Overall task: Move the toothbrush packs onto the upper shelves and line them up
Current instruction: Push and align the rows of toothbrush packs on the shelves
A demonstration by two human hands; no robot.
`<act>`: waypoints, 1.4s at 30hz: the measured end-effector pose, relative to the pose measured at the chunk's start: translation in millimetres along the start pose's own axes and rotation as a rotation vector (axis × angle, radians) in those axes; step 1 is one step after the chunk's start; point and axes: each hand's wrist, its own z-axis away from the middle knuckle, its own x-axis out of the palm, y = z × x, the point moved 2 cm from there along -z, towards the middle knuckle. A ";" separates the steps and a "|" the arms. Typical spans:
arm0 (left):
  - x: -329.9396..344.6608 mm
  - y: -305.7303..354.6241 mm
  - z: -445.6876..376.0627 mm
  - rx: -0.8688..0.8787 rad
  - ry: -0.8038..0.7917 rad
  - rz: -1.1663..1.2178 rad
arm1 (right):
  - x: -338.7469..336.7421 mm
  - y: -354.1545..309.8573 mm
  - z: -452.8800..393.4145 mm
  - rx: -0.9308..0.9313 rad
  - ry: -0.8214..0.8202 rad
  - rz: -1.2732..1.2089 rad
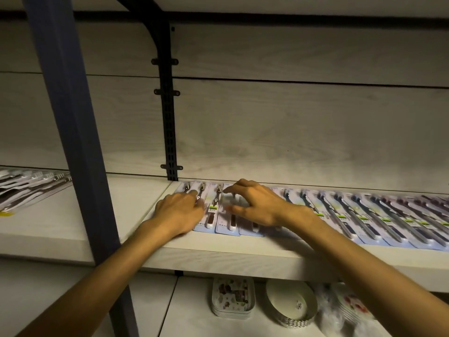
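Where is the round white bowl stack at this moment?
In the head view, the bowl stack sits on the lower shelf, right of the rectangular tray stack, beneath the toothbrush packs.

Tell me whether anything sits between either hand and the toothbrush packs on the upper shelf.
Nothing visible does. The left hand and right hand both rest directly on the left end of the row of pale blue carded toothbrush packs, which lies flat on the pale wood-grain shelf.

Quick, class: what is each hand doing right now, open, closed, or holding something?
Left hand: open, resting flat on the leftmost toothbrush packs.
Right hand: open, fingers spread, fingertips touching the packs; no grip.
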 end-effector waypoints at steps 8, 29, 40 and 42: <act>-5.0 -28.8 -11.7 -0.013 0.148 -0.091 | 15.1 -32.9 -25.4 -0.076 -0.080 -0.032; -8.2 -27.0 -2.7 -0.051 0.282 -0.031 | 42.0 -42.3 -35.6 -0.137 -0.154 -0.046; -10.1 -22.2 7.1 0.005 0.125 0.235 | 42.0 -43.1 -33.6 -0.109 -0.107 -0.061; -11.3 -23.7 10.2 -0.005 0.101 0.269 | 40.5 -43.8 -32.3 -0.092 -0.108 -0.076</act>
